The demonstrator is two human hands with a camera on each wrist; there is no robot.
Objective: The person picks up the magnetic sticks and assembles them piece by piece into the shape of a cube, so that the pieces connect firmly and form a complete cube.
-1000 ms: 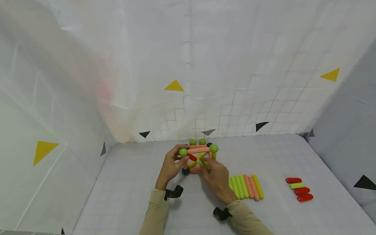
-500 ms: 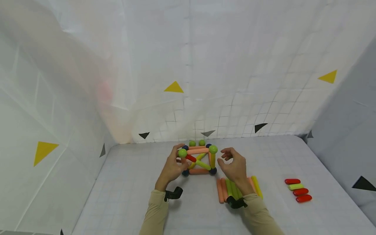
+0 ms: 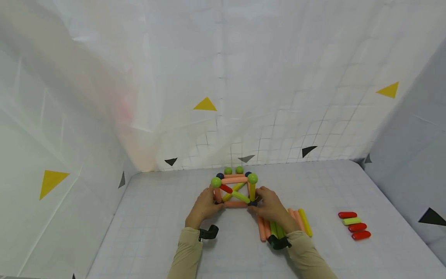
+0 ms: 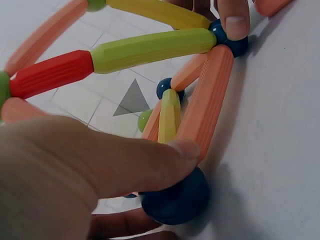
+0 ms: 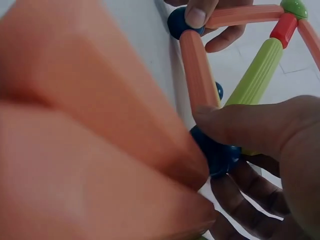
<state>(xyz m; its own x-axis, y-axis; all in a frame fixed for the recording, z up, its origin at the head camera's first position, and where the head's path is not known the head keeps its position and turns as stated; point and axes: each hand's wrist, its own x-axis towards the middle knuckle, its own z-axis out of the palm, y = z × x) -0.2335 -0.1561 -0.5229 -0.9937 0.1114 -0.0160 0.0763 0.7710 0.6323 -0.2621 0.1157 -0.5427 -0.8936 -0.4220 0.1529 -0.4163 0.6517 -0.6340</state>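
Observation:
A frame of rods and balls stands on the table, with green balls on its front top corners, dark blue balls at its base and orange rods (image 3: pixel 234 180) between them. Across its front face runs a diagonal of a short red rod (image 4: pixel 52 75) joined to a lime rod (image 4: pixel 152 50). My left hand (image 3: pixel 203 206) pinches the front left blue ball (image 4: pixel 175 200) between thumb and fingers. The front right blue ball (image 5: pixel 220 155) is gripped by my right hand (image 3: pixel 271 206), the thumb lying by the end of the bottom orange rod (image 5: pixel 199 70).
Loose orange rods (image 3: pixel 261 228), lime rods and a yellow rod (image 3: pixel 305 222) lie in a row under and beside the right forearm. Farther right are short red rods (image 3: pixel 361 235) and a short lime rod (image 3: pixel 352 221). Two green balls (image 3: pixel 239 169) show behind the frame.
My right hand has let go of the lime diagonal and moved right, then onto the front right blue ball. My left hand has dropped from the upper left corner to the lower blue ball.

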